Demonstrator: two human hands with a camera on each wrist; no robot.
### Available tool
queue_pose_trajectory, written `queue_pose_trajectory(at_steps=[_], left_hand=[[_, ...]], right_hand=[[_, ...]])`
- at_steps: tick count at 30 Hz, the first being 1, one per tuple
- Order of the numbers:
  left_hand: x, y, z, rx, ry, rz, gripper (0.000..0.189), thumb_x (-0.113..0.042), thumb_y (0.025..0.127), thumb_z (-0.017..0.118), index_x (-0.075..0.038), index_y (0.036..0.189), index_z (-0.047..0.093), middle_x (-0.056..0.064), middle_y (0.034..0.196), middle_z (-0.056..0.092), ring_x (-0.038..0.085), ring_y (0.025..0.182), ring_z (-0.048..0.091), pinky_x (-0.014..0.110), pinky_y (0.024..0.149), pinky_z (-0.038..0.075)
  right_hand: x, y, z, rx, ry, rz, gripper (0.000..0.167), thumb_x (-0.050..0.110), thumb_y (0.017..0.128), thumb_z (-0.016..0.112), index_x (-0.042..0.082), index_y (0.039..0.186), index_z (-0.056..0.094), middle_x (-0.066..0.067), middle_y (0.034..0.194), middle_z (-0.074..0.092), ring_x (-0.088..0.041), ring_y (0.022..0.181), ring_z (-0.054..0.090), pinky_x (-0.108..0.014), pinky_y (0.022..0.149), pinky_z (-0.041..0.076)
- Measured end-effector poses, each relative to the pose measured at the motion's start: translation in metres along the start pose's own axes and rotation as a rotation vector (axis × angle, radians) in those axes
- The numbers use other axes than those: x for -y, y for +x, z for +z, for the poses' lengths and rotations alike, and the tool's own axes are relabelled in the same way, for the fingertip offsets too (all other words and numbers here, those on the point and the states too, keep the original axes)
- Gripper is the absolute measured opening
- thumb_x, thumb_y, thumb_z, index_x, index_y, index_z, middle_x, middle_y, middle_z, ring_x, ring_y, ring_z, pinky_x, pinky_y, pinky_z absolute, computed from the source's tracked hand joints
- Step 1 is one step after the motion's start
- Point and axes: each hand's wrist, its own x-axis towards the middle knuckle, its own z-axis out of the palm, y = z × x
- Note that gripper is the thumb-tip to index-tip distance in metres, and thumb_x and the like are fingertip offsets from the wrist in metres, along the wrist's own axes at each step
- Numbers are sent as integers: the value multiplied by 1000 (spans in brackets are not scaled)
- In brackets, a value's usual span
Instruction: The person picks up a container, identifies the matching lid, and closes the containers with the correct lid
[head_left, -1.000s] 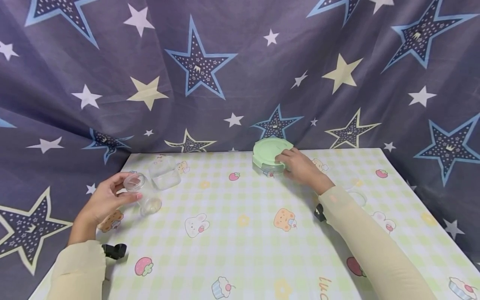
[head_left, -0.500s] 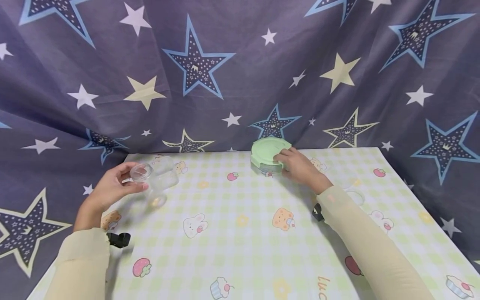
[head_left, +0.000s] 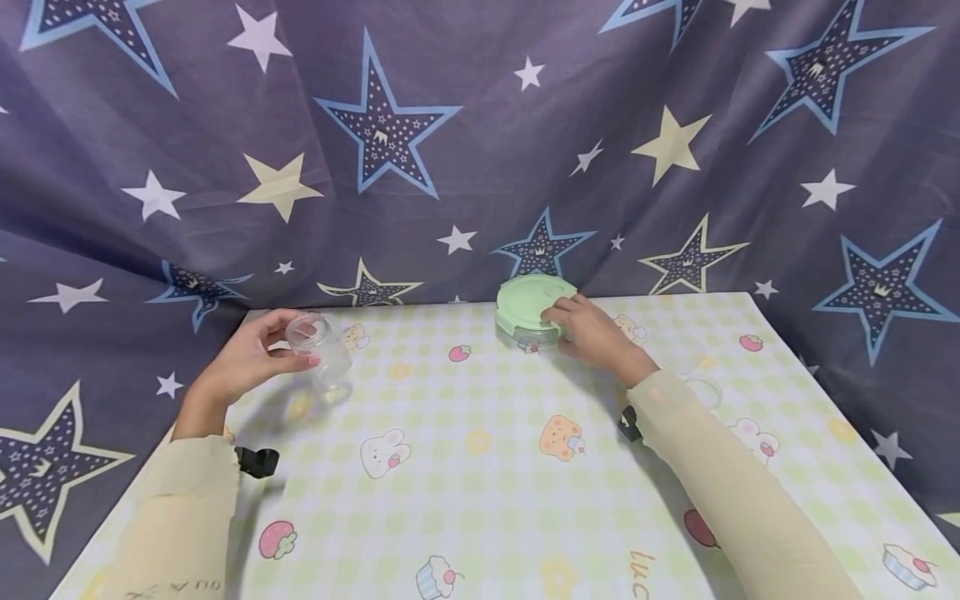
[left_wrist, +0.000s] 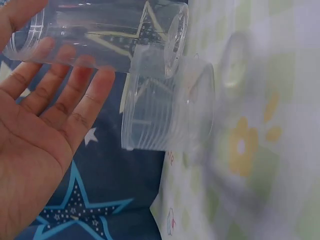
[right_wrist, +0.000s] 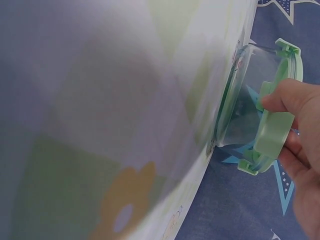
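Observation:
My left hand [head_left: 243, 358] holds a clear plastic jar [left_wrist: 110, 30] by its upper part, thumb on one side and fingers on the other. The jar appears upright and raised off the table. Close behind it, a clear ribbed container [left_wrist: 145, 115] stands on the table, partly hidden by the jar in the head view. At the back edge is a round glass food container [right_wrist: 250, 95] with a green clip lid [head_left: 532, 302]. My right hand [head_left: 596, 337] grips the right side of that lid, thumb by a clip. The container rests on the table.
A faint clear round item [head_left: 705, 392] lies on the right side of the table, partly behind my right forearm. The table wears a green-checked cartoon cloth [head_left: 465, 517]. A dark star-patterned curtain [head_left: 420, 225] hangs along the back and sides.
My left hand has moved right and toward the back with the jar, raising it beside the ribbed container. The right hand keeps its grip on the lid; the view has shifted slightly.

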Motion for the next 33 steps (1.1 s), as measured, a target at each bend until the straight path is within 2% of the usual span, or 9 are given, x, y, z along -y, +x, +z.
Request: queue_pose_trajectory(at_steps=[6, 11, 18, 29, 33], left_hand=[[-5, 9, 8, -9, -22, 4, 59, -11, 84, 87, -8, 135, 58, -1, 120, 66, 8, 106, 65, 19, 83, 55], [-6, 19, 17, 23, -60, 34, 60, -6, 84, 85, -3, 137, 56, 2, 121, 65, 11, 106, 64, 21, 84, 57], [-13, 36, 28, 57, -85, 15, 63, -5, 83, 86, -7, 138, 57, 8, 127, 62, 11, 109, 63, 21, 90, 56], [-32, 65, 54, 120, -126, 89, 63, -8, 83, 86, -3, 138, 56, 18, 134, 59, 16, 117, 60, 26, 93, 56], [-35, 74, 65, 142, -142, 103, 65, -9, 83, 87, -5, 139, 55, 18, 135, 59, 17, 118, 60, 28, 93, 57]], right_hand=[[1, 1, 1, 1, -8, 1, 47, -5, 76, 79, 5, 121, 69, -12, 116, 66, -32, 105, 58, -43, 97, 48], [0, 1, 2, -2, -12, 5, 48, -5, 75, 80, 5, 121, 69, -12, 117, 66, -33, 106, 58, -43, 98, 49], [1, 2, 3, 8, -7, 17, 47, -5, 76, 80, 5, 121, 69, -12, 117, 66, -32, 106, 58, -44, 98, 48], [2, 3, 2, 5, -3, 25, 46, -4, 76, 81, 6, 120, 69, -12, 119, 67, -33, 109, 58, -45, 100, 48], [1, 2, 2, 4, 0, 29, 46, -4, 76, 81, 5, 120, 70, -13, 119, 67, -33, 109, 58, -45, 101, 48]])
